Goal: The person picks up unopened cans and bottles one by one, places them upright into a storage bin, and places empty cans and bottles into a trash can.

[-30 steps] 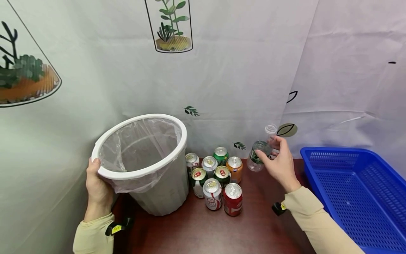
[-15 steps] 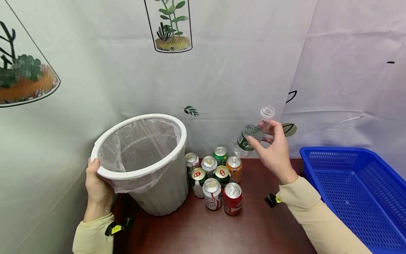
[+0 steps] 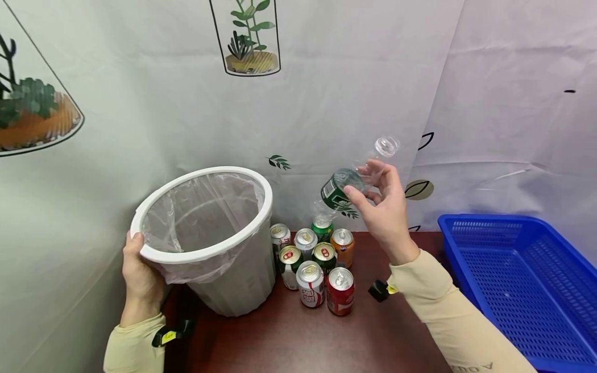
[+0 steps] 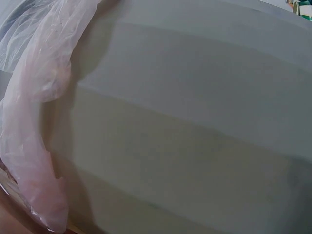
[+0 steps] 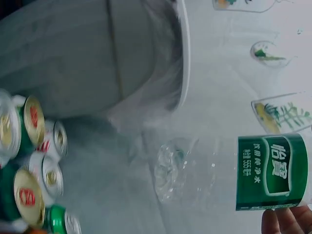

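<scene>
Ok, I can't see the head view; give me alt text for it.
Right hand holds a clear, green-labelled bottle tilted in the air; left hand grips the white rim of a plastic-lined bin. Eight drink cans stand on the table beside the bin, with a blue basket at far right.

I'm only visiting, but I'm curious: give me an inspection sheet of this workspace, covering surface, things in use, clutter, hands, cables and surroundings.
Surface: reddish-brown table, smooth-looking.
Job's things: clear bottle with a green label, off the table, tilted, neck higher than base; grey bin with a white rim and see-through liner.
Clutter: eight cans standing upright in a group beside the bin; blue basket at the right.
Hands: left hand holds the bin at its rim; right hand holds the bottle.
Cables: nothing seen.
Surroundings: pale sheet with plant pictures behind the table.
</scene>
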